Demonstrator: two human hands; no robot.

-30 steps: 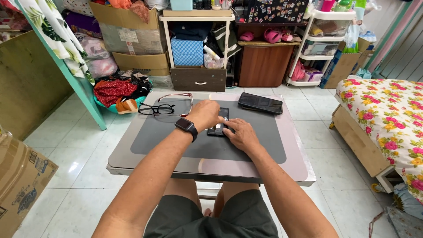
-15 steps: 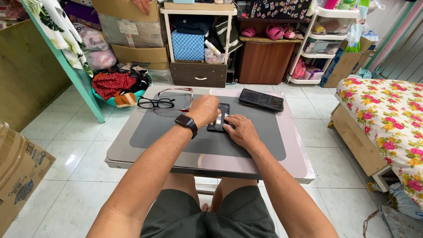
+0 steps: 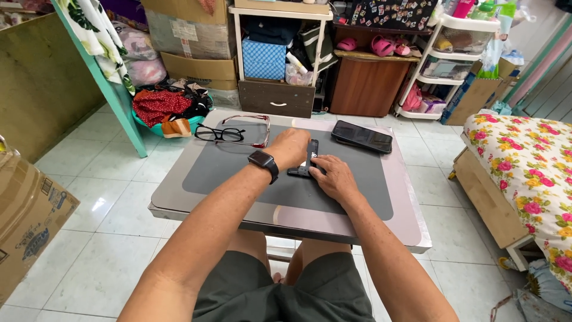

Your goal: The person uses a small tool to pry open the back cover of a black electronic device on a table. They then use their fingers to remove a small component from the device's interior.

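We look down at our own two bare hands working at a low grey tabletop [image 3: 179, 179] with a dark mat [image 3: 333, 197] on it. Our left hand [image 3: 290, 147], with a dark watch [image 3: 263, 163] on the wrist, is curled over a small black device [image 3: 308, 160] that lies near the middle of the mat; the fingers bend down onto its left side, but we cannot tell how firmly they grip it. Our right hand [image 3: 333, 177] rests just beside it, fingers loosely bent, the fingertips touching the device's lower right edge. The device lies flat, its long side pointing away from us.

On the far left of the tabletop sit black-framed glasses [image 3: 219, 134], with red-framed glasses [image 3: 255, 130] just beside them. On the far right lies a black case [image 3: 361, 136], well apart from the hands. Beyond the tabletop stand shelves [image 3: 277, 59] and boxes [image 3: 190, 36]; a floral bed [image 3: 530, 155] is at our right.
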